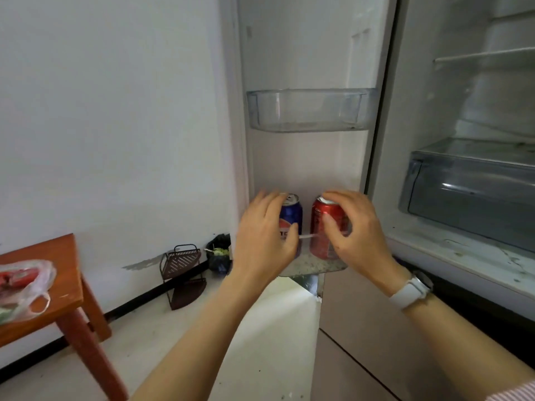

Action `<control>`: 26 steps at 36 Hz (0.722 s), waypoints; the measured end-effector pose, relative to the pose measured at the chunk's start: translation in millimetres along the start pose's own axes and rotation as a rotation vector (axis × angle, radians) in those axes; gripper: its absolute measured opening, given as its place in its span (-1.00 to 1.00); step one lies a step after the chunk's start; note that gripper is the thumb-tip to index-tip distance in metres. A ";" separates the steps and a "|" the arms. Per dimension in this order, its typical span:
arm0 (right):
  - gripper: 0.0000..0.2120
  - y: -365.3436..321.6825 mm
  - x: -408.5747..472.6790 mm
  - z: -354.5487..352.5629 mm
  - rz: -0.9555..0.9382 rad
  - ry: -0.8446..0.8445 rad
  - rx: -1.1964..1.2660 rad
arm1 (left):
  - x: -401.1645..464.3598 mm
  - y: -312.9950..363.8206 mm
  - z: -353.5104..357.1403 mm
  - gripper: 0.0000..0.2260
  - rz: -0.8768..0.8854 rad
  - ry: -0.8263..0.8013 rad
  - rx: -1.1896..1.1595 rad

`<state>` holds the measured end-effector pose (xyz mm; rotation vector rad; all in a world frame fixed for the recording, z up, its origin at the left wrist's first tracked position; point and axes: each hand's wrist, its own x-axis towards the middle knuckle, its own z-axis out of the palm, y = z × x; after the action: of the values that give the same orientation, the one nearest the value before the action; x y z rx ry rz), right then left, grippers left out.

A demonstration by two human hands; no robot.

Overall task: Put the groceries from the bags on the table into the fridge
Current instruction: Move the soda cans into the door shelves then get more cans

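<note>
The fridge door (304, 53) stands open in front of me. A blue soda can (293, 213) and a red soda can (320, 227) stand upright side by side on the door's bottom shelf (312, 266), behind a thin clear rail. My left hand (262, 238) wraps the blue can from the left, thumb across its front. Gripping the red can from the right is my right hand (357, 227), with fingers over its top and a white watch on the wrist. A clear plastic bag (24, 283) with red and green groceries lies on the wooden table (62, 257) at far left.
A clear door bin (309, 111) hangs above the cans. The fridge interior at right has wire-edged shelves (486, 55) and a clear crisper drawer (474, 195). On the floor by the wall stand a dark metal corner rack (182, 270) and a black bag (220, 253).
</note>
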<state>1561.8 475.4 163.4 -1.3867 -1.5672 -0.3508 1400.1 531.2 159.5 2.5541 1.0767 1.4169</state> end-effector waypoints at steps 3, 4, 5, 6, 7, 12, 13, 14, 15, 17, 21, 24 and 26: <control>-0.70 -22.9 -23.9 19.6 -0.111 -0.006 0.100 | -39.0 -19.1 -14.8 -0.58 -0.012 0.097 0.060; -0.72 -30.7 -33.7 29.4 -0.142 -0.021 0.129 | -54.3 -29.7 -20.8 -0.59 -0.041 0.118 0.072; -0.73 -38.8 -44.3 40.6 -0.167 -0.050 0.164 | -70.1 -42.8 -26.5 -0.61 -0.083 0.129 0.080; -0.73 -47.0 -55.9 53.6 -0.173 -0.103 0.202 | -86.0 -58.2 -32.5 -0.61 -0.134 0.124 0.093; -0.72 -56.4 -67.5 67.2 -0.159 -0.181 0.238 | -102.3 -74.8 -38.3 -0.60 -0.192 0.101 0.115; -0.53 -103.9 -119.5 154.7 -0.039 -0.721 0.204 | -184.0 -156.3 -71.3 -0.59 -0.543 -0.085 0.239; -0.54 -113.7 -127.9 175.5 -0.045 -0.821 0.166 | -198.4 -171.7 -79.6 -0.58 -0.608 -0.116 0.257; -0.55 -124.2 -135.0 196.3 -0.056 -0.912 0.131 | -211.3 -186.8 -88.7 -0.58 -0.670 -0.148 0.273; -0.57 -135.5 -140.6 217.1 -0.062 -0.987 0.108 | -223.3 -201.9 -97.6 -0.58 -0.735 -0.174 0.282; -0.59 -160.7 -147.5 260.2 -0.063 -1.073 0.104 | -245.4 -233.6 -117.5 -0.59 -0.865 -0.190 0.283; -0.63 -221.6 -150.0 346.8 -0.026 -1.111 0.170 | -283.9 -298.2 -172.3 -0.63 -1.033 -0.214 0.278; -0.65 -269.5 -149.2 406.3 -0.004 -1.119 0.206 | -298.9 -345.8 -221.8 -0.63 -1.078 -0.255 0.281; -0.67 -301.2 -147.5 441.9 0.011 -1.120 0.240 | -304.3 -376.6 -252.9 -0.63 -1.090 -0.247 0.306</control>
<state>1073.8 623.3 -55.0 -1.4607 -2.3589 0.7436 894.5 567.2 -44.1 1.6025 2.2069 0.6477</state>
